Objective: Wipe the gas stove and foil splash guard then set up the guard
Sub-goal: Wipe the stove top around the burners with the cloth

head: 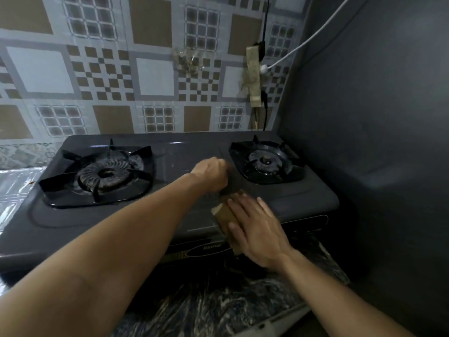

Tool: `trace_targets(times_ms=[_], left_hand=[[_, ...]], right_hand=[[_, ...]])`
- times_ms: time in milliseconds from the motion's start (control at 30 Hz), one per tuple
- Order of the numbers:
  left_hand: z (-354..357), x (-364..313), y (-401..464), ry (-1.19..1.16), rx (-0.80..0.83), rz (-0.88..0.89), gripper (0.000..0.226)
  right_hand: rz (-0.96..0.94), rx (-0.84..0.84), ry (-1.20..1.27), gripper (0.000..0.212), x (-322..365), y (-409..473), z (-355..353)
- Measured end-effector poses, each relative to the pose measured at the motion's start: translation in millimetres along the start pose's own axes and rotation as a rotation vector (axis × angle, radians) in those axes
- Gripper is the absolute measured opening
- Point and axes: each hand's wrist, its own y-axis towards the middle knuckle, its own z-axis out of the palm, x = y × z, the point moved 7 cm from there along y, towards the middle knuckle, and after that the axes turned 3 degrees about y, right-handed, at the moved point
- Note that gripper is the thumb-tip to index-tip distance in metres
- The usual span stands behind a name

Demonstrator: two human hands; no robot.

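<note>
The dark grey two-burner gas stove (184, 215) fills the middle of the view. My left hand (211, 173) is closed in a fist on the stove top between the burners; I cannot see anything in it. My right hand (257, 229) lies flat, fingers spread, pressing a brown cloth (224, 215) onto the stove's front right edge. The cloth's far end reaches just below my left fist. The foil splash guard (14, 188) lies flat to the left of the stove, only partly in view.
The left burner (102, 175) and right burner (266, 161) carry black pan supports. A patterned tile wall (145, 76) rises behind, with a taped power strip (254, 76) and white cable. A grey wall (376, 130) closes the right side. The marbled counter (218, 307) runs in front.
</note>
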Motion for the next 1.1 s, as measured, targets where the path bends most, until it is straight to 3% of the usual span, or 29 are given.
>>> trace_targets(times_ms=[200, 300, 433, 567, 700, 867, 1000, 1100], left_hand=[[9, -26, 9, -0.026, 0.019, -0.090, 0.030], [10, -30, 8, -0.022, -0.020, -0.173, 0.029], [12, -36, 7, -0.003, -0.048, -0.216, 0.026], [12, -36, 2, 0.030, -0.088, -0.281, 0.025], [16, -33, -4, 0.066, -0.108, -0.348, 0.027], [15, -40, -3, 0.072, -0.122, -0.397, 0.025], [15, -40, -2, 0.031, -0.135, -0.412, 0.026], [19, -39, 0, 0.010, -0.113, -0.392, 0.029]], right_hand=[[0.345, -0.026, -0.090, 0.067, -146, -18, -15], [0.446, 0.027, -0.055, 0.062, -207, -29, -25], [0.504, -0.075, -0.067, 0.057, -189, -24, -24], [0.231, -0.174, -0.059, 0.055, -111, -12, -12], [0.132, -0.202, -0.004, 0.052, -119, -13, -15], [0.350, -0.109, -0.003, 0.057, -215, -12, -31], [0.499, -0.031, 0.261, 0.050, -262, -17, -29], [0.546, -0.207, 0.391, 0.047, -260, -26, -29]])
